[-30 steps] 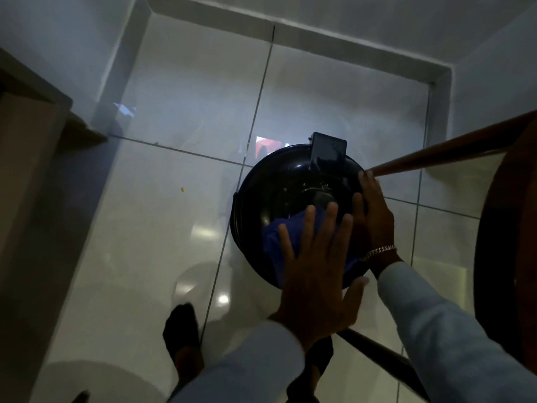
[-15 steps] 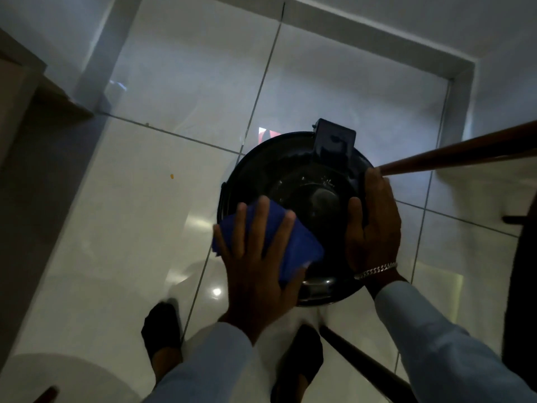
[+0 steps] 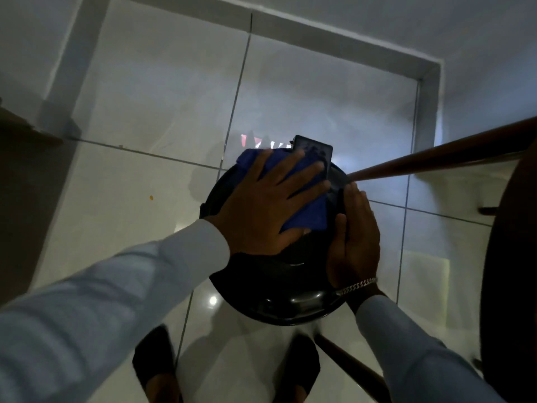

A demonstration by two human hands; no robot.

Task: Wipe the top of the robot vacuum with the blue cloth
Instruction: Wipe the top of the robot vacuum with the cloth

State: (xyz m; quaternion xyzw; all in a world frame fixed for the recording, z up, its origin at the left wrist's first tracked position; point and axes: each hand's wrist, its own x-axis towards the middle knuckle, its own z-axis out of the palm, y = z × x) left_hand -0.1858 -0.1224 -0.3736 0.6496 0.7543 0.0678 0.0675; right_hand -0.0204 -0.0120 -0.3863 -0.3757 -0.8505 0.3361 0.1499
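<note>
The round black robot vacuum [image 3: 279, 289] sits on the pale tiled floor, in the middle of the head view. My left hand [image 3: 267, 205] lies flat on the blue cloth [image 3: 308, 210], fingers spread, pressing it onto the far half of the vacuum's top. The cloth sticks out past my fingers at the far left and at the right. My right hand [image 3: 356, 242], with a chain bracelet at the wrist, rests flat against the vacuum's right side. A dark rectangular part [image 3: 315, 149] stands up at the vacuum's far edge.
A brown wooden rail [image 3: 441, 155] slants in from the right above the vacuum, and another dark leg [image 3: 348, 362] runs along the floor at the near right. A dark round piece of furniture [image 3: 511, 257] fills the right edge. My feet [image 3: 154, 362] stand just before the vacuum. Walls enclose the corner behind.
My left hand has slid the blue cloth from the near part of the vacuum's top to its far part. My right hand has stayed on the vacuum's right side.
</note>
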